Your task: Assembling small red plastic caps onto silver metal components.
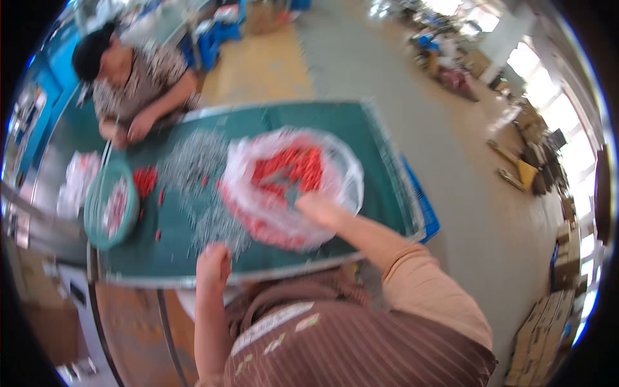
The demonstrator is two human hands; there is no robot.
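My right hand reaches into the mouth of a translucent white plastic bag filled with small red pieces. Blur hides its fingertips, so I cannot see whether they grip a piece. At the table's near edge my left hand is curled closed, and what it may hold is hidden. Just beyond it spreads a heap of thin grey metal-looking pieces. Another grey heap lies farther off, left of the bag. A few red pieces sit at the left, beside the basket.
A round green plastic basket with pale pink contents stands on the table's left end. Across the green tabletop, a co-worker works with both hands close together. A blue crate is beyond the right edge. Cartons are stacked at the lower right.
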